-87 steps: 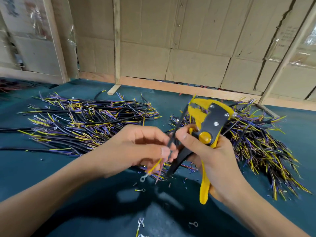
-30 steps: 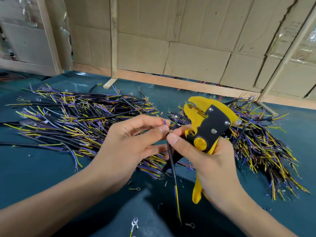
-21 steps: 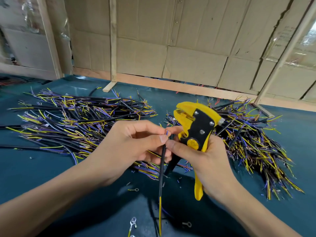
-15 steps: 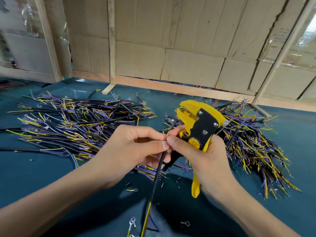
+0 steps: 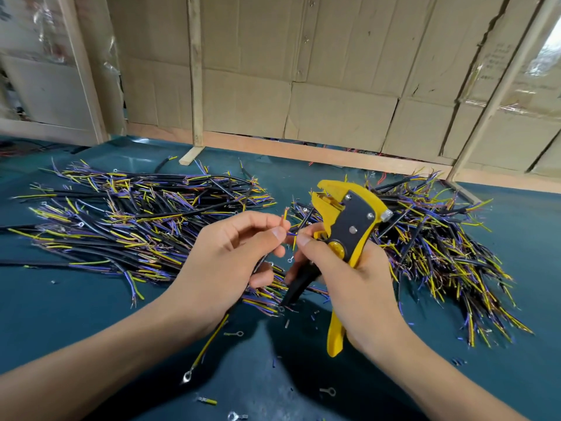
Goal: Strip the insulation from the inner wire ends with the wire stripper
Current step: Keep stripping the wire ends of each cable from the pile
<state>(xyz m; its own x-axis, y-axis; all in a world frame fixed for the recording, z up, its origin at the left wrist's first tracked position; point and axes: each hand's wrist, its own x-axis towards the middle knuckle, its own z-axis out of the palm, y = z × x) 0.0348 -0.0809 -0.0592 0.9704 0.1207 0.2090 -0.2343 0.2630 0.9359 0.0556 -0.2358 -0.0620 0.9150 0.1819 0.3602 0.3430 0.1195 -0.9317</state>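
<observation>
The left hand [image 5: 224,259] pinches a cable [image 5: 212,338], its thin wires poking up. At its 3 o'clock, the right hand [image 5: 349,275] grips the yellow wire stripper [image 5: 349,217] and pinches one wire.

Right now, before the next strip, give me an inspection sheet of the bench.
Surface: teal mat, wrinkled near the front.
Job's things: yellow wire stripper held upright; black cable with its inner wire ends pinched between both hands.
Clutter: loose ring terminals and insulation offcuts on the mat.
Grippers: left hand holds the cable; right hand grips the stripper, thumb and finger on a wire end.
Cables: left pile; right pile.
Surroundings: cardboard wall, wooden posts.
</observation>
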